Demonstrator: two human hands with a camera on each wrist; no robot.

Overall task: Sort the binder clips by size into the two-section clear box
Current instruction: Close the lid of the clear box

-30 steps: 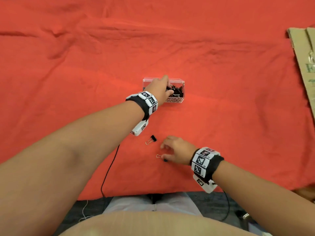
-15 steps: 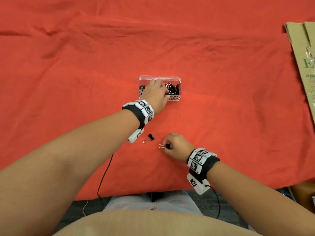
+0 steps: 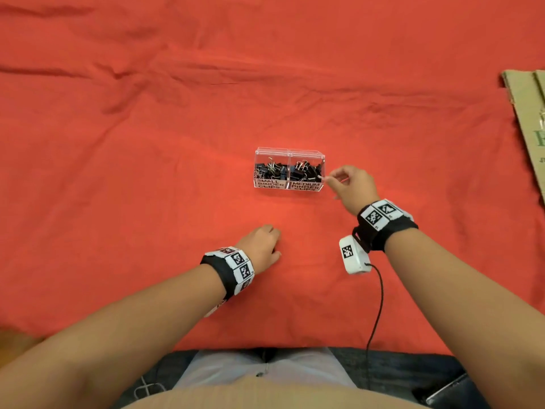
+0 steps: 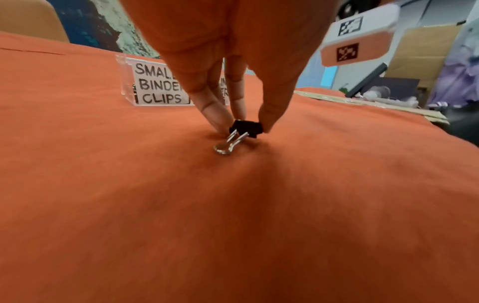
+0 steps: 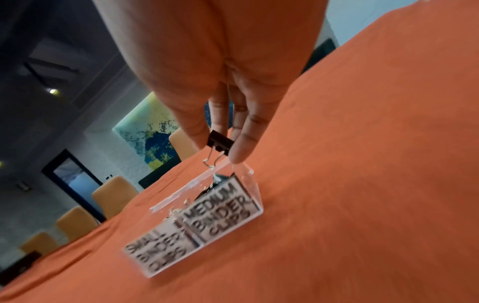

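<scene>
Black binder clip point(image 4: 246, 128) w/ silver wire handles in left hand point(image 4: 233, 61) pinch. Black clip point(image 5: 219, 142) in right hand point(image 5: 220, 71) pinch. Below it: clear box point(image 5: 256, 184), white labels, black lettering. Red-orange cloth point(image 3: 147, 172). B/w checker-pattern wristbands point(image 3: 240, 267).

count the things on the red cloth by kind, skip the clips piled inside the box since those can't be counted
Binder clips held in a hand: 2, one pinched by the left hand on the red cloth, a black binder clip, and one carried by the right hand, a second clip, beside the box
Two-section clear box: 1
Section labels: 2, small label and medium label
Cardboard sheet: 1
Total: 6
</scene>
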